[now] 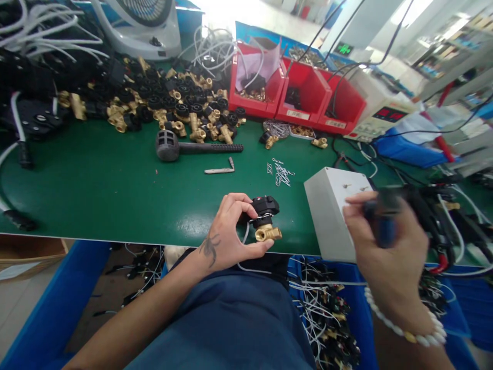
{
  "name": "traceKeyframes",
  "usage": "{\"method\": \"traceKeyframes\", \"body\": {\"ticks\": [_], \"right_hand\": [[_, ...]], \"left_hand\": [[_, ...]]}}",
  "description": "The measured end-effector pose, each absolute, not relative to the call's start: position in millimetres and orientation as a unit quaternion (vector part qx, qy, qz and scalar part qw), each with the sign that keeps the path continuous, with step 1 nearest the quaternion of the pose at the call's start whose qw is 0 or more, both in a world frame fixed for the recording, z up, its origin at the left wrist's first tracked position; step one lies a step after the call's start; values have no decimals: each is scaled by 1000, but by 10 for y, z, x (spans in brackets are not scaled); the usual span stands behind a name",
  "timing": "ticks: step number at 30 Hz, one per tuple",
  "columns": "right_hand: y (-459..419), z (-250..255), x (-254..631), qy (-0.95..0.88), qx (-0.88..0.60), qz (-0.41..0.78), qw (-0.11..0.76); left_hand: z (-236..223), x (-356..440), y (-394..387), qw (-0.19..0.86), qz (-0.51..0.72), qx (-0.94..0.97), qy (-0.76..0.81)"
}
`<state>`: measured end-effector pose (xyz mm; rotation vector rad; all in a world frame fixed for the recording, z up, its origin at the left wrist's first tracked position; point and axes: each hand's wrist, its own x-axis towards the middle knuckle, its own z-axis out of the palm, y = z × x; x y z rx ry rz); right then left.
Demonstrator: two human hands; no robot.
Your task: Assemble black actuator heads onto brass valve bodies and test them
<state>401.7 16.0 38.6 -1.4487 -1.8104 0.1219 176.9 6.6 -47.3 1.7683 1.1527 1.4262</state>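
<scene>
My left hand (233,226) is closed on a brass valve (269,234) with a black actuator (266,205) on top, near the table's front edge. Thumb below and fingers above grip it, and a white cable hangs from it. Over the right side of a grey metal box (331,216), my right hand (396,257) is curled around a blurred dark object with a blue part (386,228); its kind cannot be made out. Small wire clips (283,173) lie beyond the valve, beside an L-shaped metal tool (221,170) and a black mallet (168,146).
Brass valves with black caps (185,103) are heaped at the back. Red bins (298,115) stand behind them to the right, next to an instrument with a red display (385,113). A white fan (169,41) is at back left. Blue crates (360,318) sit below the table edge.
</scene>
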Motion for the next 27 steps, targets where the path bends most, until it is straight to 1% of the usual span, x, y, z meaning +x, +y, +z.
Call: {"method": "traceKeyframes", "body": {"ticks": [1,2,3,6,7,8,9,11,12,13,14,17,18,19,20,22,23,24,25,27], "right_hand": [[153,377,4008,-679,-575,29,455],[151,357,3999,-670,-574,22,470],[155,332,3992,-693,-571,29,438],[190,293,3990,-815,-537,90,197],[203,304,3993,-829,-528,103,155],[212,324,3995,-826,-530,97,169],[218,346,3998,-806,-540,83,226],[218,374,4001,-728,-561,47,392],[215,371,4002,-693,-562,32,451],[212,358,4005,-686,-557,27,467],[209,338,4009,-713,-550,33,434],[209,297,4029,-843,-496,83,190],[209,302,4036,-856,-485,89,155],[209,315,4041,-851,-491,82,170],[207,332,4043,-829,-509,67,224],[202,354,4041,-750,-545,26,374],[200,352,4037,-722,-549,13,420],[200,342,4034,-722,-547,10,424],[203,326,4031,-748,-541,20,385],[212,298,4029,-824,-513,67,230]], "left_hand": [[-476,1771,68,291,535,664,433],[-476,1771,69,290,534,665,434],[-474,1770,69,291,532,666,435],[-465,1766,67,293,528,667,436],[-463,1765,67,292,530,667,435],[-461,1765,67,291,532,667,433],[-458,1764,68,289,534,667,431],[-445,1758,68,288,533,670,429],[-435,1753,68,289,529,672,430],[-424,1747,67,290,523,674,433],[-414,1741,65,293,515,678,435],[-407,1730,60,296,498,685,441],[-415,1731,60,296,499,685,441],[-428,1735,61,293,506,683,438],[-442,1742,63,289,514,680,436],[-464,1755,67,283,527,676,432],[-468,1758,68,280,530,675,431],[-465,1759,68,279,529,676,431],[-458,1756,66,281,524,678,432],[-438,1744,63,287,510,683,437]]}}
